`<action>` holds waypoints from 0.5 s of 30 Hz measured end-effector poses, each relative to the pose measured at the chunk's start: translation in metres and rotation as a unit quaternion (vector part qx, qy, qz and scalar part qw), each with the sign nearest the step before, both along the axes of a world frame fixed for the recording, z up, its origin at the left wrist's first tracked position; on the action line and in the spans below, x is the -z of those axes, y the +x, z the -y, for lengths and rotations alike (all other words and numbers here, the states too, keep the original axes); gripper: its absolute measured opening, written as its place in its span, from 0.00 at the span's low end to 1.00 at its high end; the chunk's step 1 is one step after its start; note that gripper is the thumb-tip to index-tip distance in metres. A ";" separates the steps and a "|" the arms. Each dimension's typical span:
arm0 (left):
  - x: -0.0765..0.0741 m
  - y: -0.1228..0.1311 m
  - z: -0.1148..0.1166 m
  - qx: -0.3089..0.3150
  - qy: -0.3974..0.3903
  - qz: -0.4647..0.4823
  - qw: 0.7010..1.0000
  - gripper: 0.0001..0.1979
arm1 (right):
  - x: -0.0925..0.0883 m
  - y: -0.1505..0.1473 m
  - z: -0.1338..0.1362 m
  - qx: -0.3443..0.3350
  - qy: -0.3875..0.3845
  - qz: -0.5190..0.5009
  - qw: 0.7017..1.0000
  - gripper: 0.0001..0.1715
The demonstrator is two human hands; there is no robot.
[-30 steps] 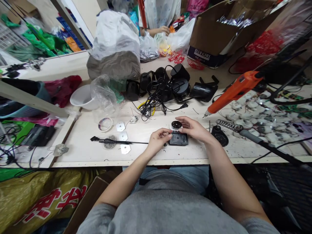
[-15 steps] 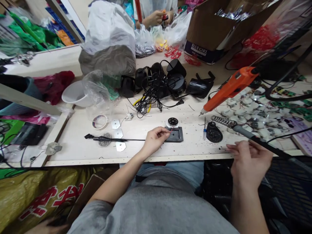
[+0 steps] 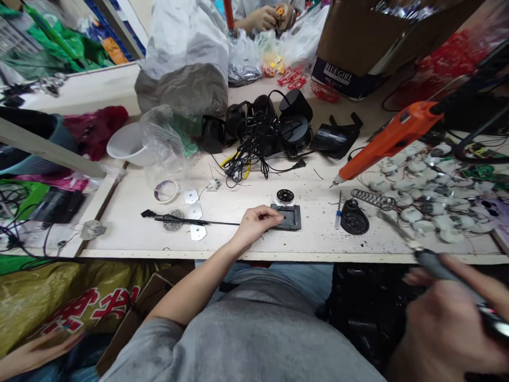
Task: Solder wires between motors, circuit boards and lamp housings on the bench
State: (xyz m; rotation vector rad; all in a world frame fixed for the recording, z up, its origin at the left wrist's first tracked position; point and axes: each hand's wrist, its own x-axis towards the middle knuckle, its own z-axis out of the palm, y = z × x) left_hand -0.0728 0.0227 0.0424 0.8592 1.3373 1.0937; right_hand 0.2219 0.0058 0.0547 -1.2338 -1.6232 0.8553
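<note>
My left hand [image 3: 256, 222] rests on the bench with fingers curled, pinching the left edge of a small dark rectangular plate [image 3: 289, 216]. A round black part on a white base [image 3: 285, 196] sits just behind that plate. My right hand [image 3: 449, 323] is low at the right, below the table edge, blurred, and closed around the grey handle of a soldering iron [image 3: 439, 263] whose tip points up-left over the bench. A black round disc [image 3: 353, 218] and a coiled spring stand [image 3: 373, 199] lie between the two hands.
An orange electric screwdriver [image 3: 392, 139] hangs over the right side. Black lamp housings with tangled cables [image 3: 270, 132], plastic bags, a white bowl [image 3: 129, 146] and a cardboard box [image 3: 366, 42] stand behind. White parts [image 3: 429, 207] litter the right. Another person's hands [image 3: 264, 18] work at the far side; a hand [image 3: 35, 350] shows bottom left.
My right hand left the plate, swung right and down, and took the soldering iron off its spring stand. My left hand stayed on the plate.
</note>
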 end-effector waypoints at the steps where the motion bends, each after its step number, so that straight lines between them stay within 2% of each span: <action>1: 0.001 0.000 0.000 0.001 -0.003 0.005 1.000 0.14 | 0.000 -0.008 0.004 -0.003 0.003 0.001 1.000 0.27; 5: 0.000 0.000 0.000 -0.001 -0.011 0.026 1.000 0.15 | 0.005 -0.049 0.012 -0.025 0.018 0.002 1.000 0.21; 8: -0.001 0.000 0.000 -0.004 -0.015 0.049 0.999 0.16 | 0.012 -0.070 0.015 -0.032 0.061 -0.024 0.997 0.16; 11: -0.002 0.000 0.000 -0.007 -0.023 0.060 0.998 0.16 | 0.017 -0.077 0.016 -0.041 0.098 -0.046 0.993 0.20; 15: -0.002 0.001 -0.002 -0.010 -0.027 0.064 0.998 0.16 | 0.017 -0.076 0.014 -0.060 0.095 -0.042 0.993 0.22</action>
